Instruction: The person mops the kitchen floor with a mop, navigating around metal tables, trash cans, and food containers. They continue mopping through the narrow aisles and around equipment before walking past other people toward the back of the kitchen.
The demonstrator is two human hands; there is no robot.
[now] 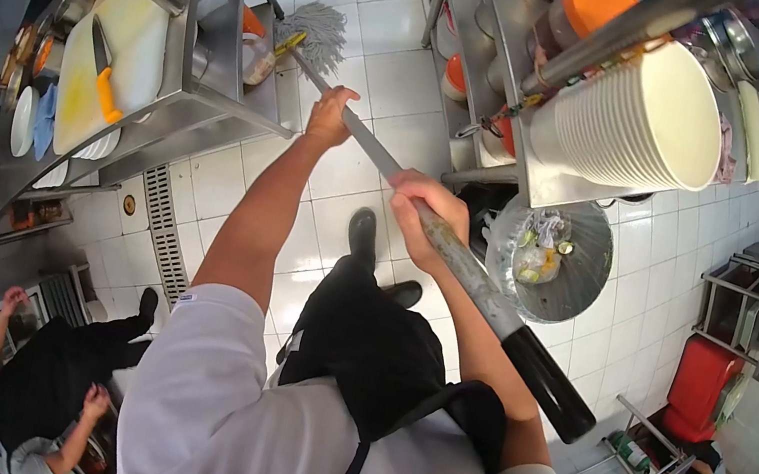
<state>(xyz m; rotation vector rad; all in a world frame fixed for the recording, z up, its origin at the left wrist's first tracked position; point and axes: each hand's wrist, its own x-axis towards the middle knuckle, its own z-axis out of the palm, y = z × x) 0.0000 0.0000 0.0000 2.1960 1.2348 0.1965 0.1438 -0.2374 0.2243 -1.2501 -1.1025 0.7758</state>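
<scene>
A mop handle (371,145) runs slantwise across the middle of the head view. At its far end the grey string mop head (314,36) lies on the white tiled floor, joined by a yellow clamp. My left hand (331,117) is wrapped round the handle nearer the mop head. Closer to my body, my right hand (427,215) grips the same handle, whose black end cap (545,380) points toward my right side.
Steel counters stand on both sides; the left bears a cutting board (144,43) and a knife (103,77). Stacked white tubs (583,121) top the right one, above a lined waste bin (588,264). A floor drain (165,235) and another person (49,382) are at left.
</scene>
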